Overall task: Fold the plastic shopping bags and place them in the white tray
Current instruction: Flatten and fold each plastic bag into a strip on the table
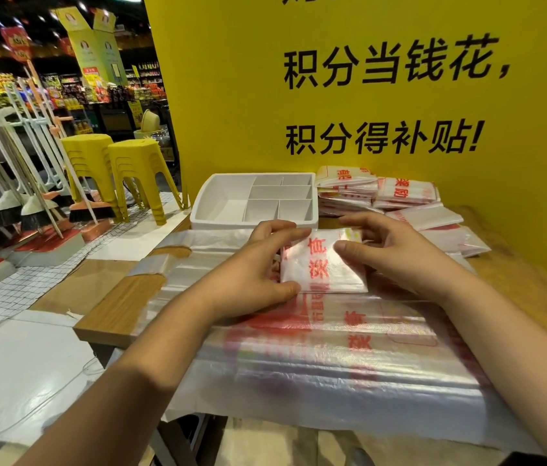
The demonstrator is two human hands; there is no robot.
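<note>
A wooden tabletop (124, 304) is backed at 1 o'clock by a yellow sign (231, 95) printed with black Chinese characters. Stacked yellow stools (137, 166) are set at 10 o'clock, brooms (30, 206) are racked at 9 o'clock, and stocked shop shelves (146, 84) are glimpsed at 11 o'clock, a checked cloth (13, 290) at 8 o'clock.

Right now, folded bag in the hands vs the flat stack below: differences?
The folded bag is a small compact packet; flat stack is spread wide, unfolded. The left hand and right hand grip the folded bag; nothing grips the flat stack beneath it. Both: translucent white plastic, red print.
</note>
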